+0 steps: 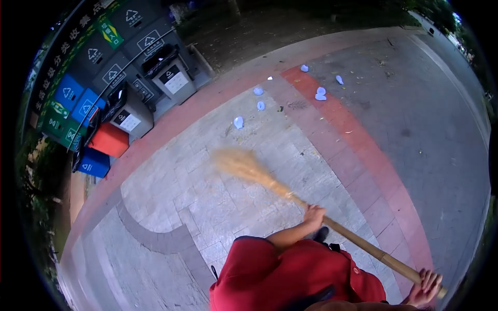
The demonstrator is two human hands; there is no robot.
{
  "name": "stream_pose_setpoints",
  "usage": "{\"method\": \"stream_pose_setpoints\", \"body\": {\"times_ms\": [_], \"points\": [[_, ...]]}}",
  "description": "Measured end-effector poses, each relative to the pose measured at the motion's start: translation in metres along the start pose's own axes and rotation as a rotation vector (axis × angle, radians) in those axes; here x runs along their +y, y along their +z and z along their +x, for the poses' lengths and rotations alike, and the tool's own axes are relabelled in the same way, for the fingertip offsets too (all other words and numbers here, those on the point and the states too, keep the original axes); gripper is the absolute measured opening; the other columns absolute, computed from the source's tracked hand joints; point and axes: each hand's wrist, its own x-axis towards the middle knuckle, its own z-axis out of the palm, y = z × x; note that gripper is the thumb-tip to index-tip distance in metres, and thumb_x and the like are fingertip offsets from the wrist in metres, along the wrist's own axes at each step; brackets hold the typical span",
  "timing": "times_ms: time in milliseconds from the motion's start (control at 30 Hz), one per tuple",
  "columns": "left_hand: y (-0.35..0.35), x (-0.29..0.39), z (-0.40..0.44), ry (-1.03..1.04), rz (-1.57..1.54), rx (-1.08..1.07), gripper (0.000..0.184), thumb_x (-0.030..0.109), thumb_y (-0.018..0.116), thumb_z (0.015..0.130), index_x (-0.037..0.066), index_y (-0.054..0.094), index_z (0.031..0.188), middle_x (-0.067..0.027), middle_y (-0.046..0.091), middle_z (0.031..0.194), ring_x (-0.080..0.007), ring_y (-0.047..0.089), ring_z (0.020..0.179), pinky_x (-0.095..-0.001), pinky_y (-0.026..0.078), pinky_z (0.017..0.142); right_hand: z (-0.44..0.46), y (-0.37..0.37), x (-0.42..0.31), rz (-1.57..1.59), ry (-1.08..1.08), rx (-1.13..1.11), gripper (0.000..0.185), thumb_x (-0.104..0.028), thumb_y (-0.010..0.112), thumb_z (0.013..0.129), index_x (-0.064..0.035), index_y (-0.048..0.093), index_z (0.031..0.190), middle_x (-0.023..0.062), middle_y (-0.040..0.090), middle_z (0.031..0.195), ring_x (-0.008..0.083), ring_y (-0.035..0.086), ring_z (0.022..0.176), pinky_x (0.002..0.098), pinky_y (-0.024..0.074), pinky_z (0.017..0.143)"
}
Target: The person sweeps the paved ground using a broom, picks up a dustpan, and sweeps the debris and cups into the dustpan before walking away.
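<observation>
- From the head camera, the broom (pixel 342 230) slants across the lower right, its handle running past the front of the person's red garment (pixel 290 274).
- The left hand (pixel 314 213) is clenched around the handle, just above the bristles.
- The right hand (pixel 425 286) grips the same handle close to its far end, fingers wrapped round it.
- The straw bristles (pixel 241 161), blurred, are over the pale paving (pixel 166 197), spread toward the upper left.
- Farther out lie several pale bluish crumpled pieces (pixel 320 94); some are on the pale paving, others on the red strip (pixel 353 124) and the grey ground beyond it. They are apart from the bristles, the nearest piece lying above them.
- At the upper left, a row of containers stands before a large sorting station (pixel 104 57) with recycling symbols.
- Two are grey bins (pixel 171 80) with black tops and white labels on their fronts.
- Beside them come a red bin (pixel 110 141) and a blue bin (pixel 95 164), black material at their tops.
- That black material may be bag liners; the view is too dark to tell what any bin holds.
</observation>
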Motion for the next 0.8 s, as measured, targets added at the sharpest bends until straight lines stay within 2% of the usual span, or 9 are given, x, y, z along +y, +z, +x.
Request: {"method": "stream_pose_setpoints", "body": {"times_ms": [67,200,267,367,467,533,600,633,800], "points": [[0.002,0.014,0.063,0.128,-0.030,0.013,0.009,0.007,0.053,0.069,0.010,0.058,0.076,-0.0097,0.056,0.089,-0.0287,0.049,0.100,-0.0539,0.026,0.099,-0.014,0.026,-0.005,-0.033,-0.050,0.101,0.011,-0.017,0.051,0.081,-0.0176,0.048,0.070,-0.0031,0.037,0.053,0.0143,0.041,0.059,0.0391,0.0402,0.082],[-0.015,0.049,0.168,0.359,-0.075,0.046,0.013,0.005,0.052,0.070,0.010,0.059,0.080,-0.0089,0.057,0.091,-0.0266,0.051,0.101,-0.0538,0.026,0.099,0.003,0.047,-0.001,-0.010,-0.236,0.111,0.021,-0.020,0.046,0.085,-0.0146,0.044,0.065,-0.0035,0.034,0.053,0.0145,0.039,0.059,0.0466,0.0337,0.089],[-0.056,0.080,0.186,0.399,-0.024,-0.040,0.014,0.006,0.053,0.069,0.010,0.059,0.081,-0.0078,0.058,0.089,-0.0253,0.052,0.102,-0.0517,0.028,0.098,0.019,0.013,-0.022,0.088,-0.266,-0.042,0.026,-0.027,0.046,0.087,-0.0135,0.042,0.065,-0.0038,0.032,0.053,0.0142,0.038,0.059,0.0464,0.0337,0.088],[-0.082,0.099,0.183,0.477,0.083,0.001,0.012,0.007,0.057,0.066,0.011,0.059,0.078,-0.0063,0.058,0.086,-0.0241,0.053,0.099,-0.0486,0.031,0.094,0.024,-0.041,-0.061,-0.128,-0.469,0.110,0.031,-0.036,0.044,0.088,-0.0128,0.040,0.067,-0.0037,0.030,0.052,0.0132,0.035,0.056,0.0491,0.0337,0.086],[-0.119,0.079,0.152,0.441,0.082,0.038,0.011,0.008,0.060,0.063,0.012,0.057,0.073,-0.0051,0.058,0.082,-0.0235,0.054,0.094,-0.0450,0.034,0.088,0.065,-0.065,-0.048,0.216,-0.473,-0.200,0.027,-0.035,0.046,0.087,-0.0114,0.045,0.073,0.0002,0.039,0.058,0.0158,0.042,0.061,0.0528,0.0327,0.089],[-0.138,0.046,0.126,0.351,0.039,0.008,0.012,0.010,0.062,0.061,0.012,0.057,0.072,-0.0042,0.058,0.081,-0.0233,0.054,0.092,-0.0430,0.035,0.084,0.122,0.008,0.005,-0.001,-0.468,0.658,0.025,-0.029,0.051,0.087,-0.0135,0.038,0.072,-0.0046,0.035,0.055,0.0081,0.037,0.054,0.0361,0.0332,0.072],[-0.166,-0.006,0.098,0.206,0.144,-0.073,0.011,0.013,0.062,0.062,0.013,0.056,0.071,-0.0039,0.059,0.078,-0.0233,0.055,0.087,-0.0414,0.037,0.078,0.147,-0.009,0.063,0.076,-0.311,0.570,0.028,-0.024,0.055,0.085,-0.0153,0.033,0.071,-0.0073,0.033,0.054,0.0039,0.036,0.051,0.0289,0.0345,0.066],[-0.150,-0.055,0.086,0.124,0.252,0.005,0.011,0.014,0.062,0.062,0.013,0.055,0.070,-0.0040,0.059,0.074,-0.0248,0.056,0.083,-0.0417,0.040,0.073,0.154,-0.045,0.094,0.284,-0.172,0.056,0.028,-0.023,0.056,0.084,-0.0160,0.032,0.070,-0.0075,0.033,0.055,0.0037,0.037,0.051,0.0301,0.0355,0.068],[-0.193,-0.272,-0.013,-0.467,0.406,0.194,0.007,0.013,0.061,0.065,0.011,0.061,0.071,-0.0092,0.061,0.079,-0.0285,0.059,0.084,-0.0429,0.045,0.073,0.200,0.146,0.317,0.469,0.468,-0.245,0.018,-0.019,0.061,0.081,-0.0148,0.044,0.076,-0.0062,0.035,0.058,0.0092,0.040,0.059,0.0314,0.0391,0.071]]}}
